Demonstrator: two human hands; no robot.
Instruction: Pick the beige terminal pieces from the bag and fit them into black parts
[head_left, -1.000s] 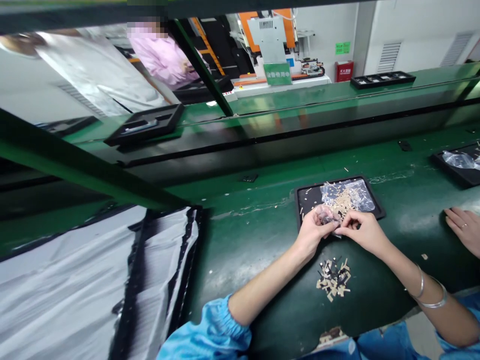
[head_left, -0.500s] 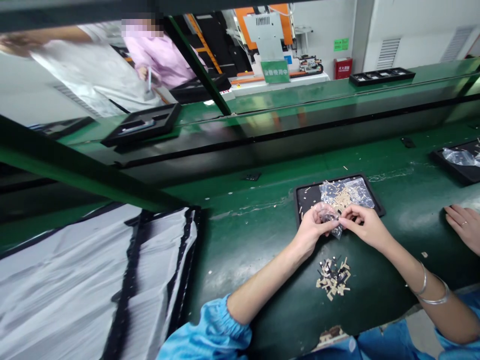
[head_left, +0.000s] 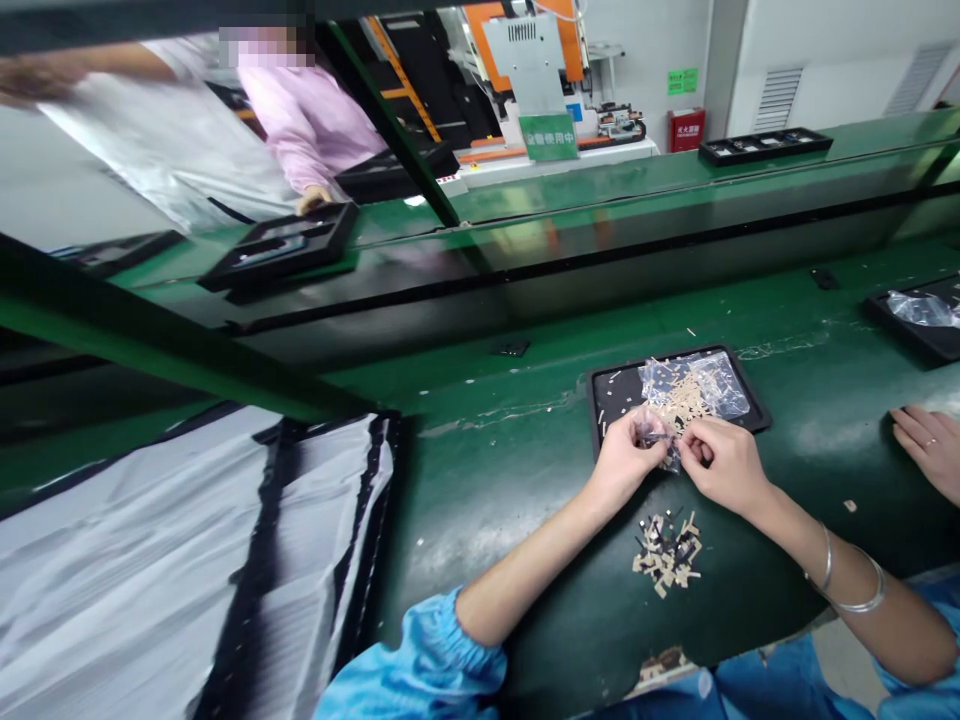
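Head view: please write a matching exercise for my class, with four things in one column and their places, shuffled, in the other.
1. Clear bag
2. Tan and black pile
3. Silver bracelets
4. Red box

A. On the right forearm
B. Beyond the benches
C. Between left hand and right hand
D. Nearer the wearer than the black tray

1-C; 2-D; 3-A; 4-B

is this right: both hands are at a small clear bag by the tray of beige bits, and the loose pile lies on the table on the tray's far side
No, the head view shows the pile on the table on the tray's near side. The left hand and right hand are at the bag, as you say.
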